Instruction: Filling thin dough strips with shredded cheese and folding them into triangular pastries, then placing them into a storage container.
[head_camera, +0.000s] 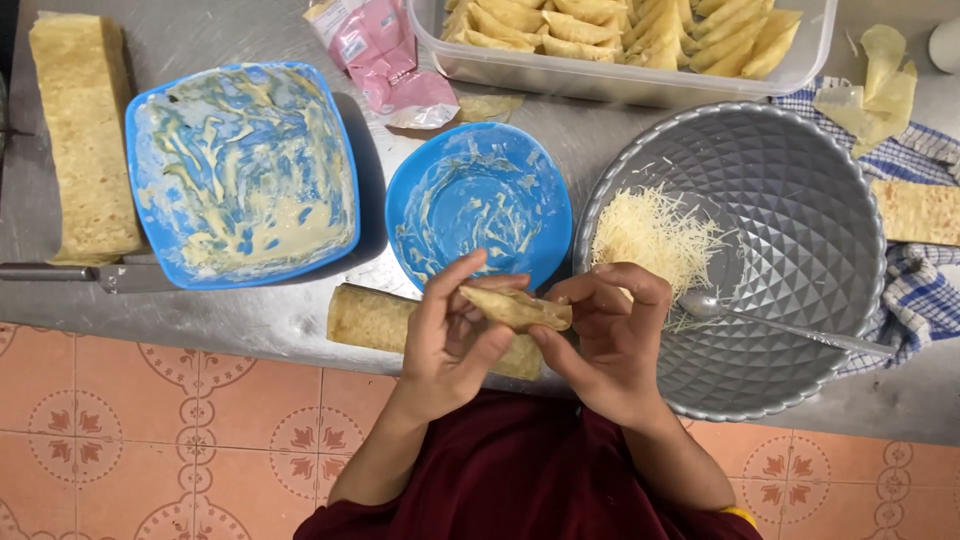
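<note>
My left hand (450, 335) and my right hand (610, 335) together hold a small folded pastry wrapper (515, 307) over the front edge of the steel table. The left thumb and fingers pinch its left end, the right fingers press its right end. Under the hands lies a strip of stacked wrappers (375, 318). Just behind sits a small round blue bowl (480, 200) smeared with paste. To the right stands a large grey faceted metal bowl (800, 170) with shredded cheese (650, 235) and a spoon (770, 322) in it.
A square blue bowl (245, 170) smeared with batter sits at left, a tall stack of wrappers (85, 130) beside it and a knife (90, 275) in front. A clear tub (620, 75) of folded pastries stands at the back, with a pink packet (385, 55) and checked cloth (920, 290).
</note>
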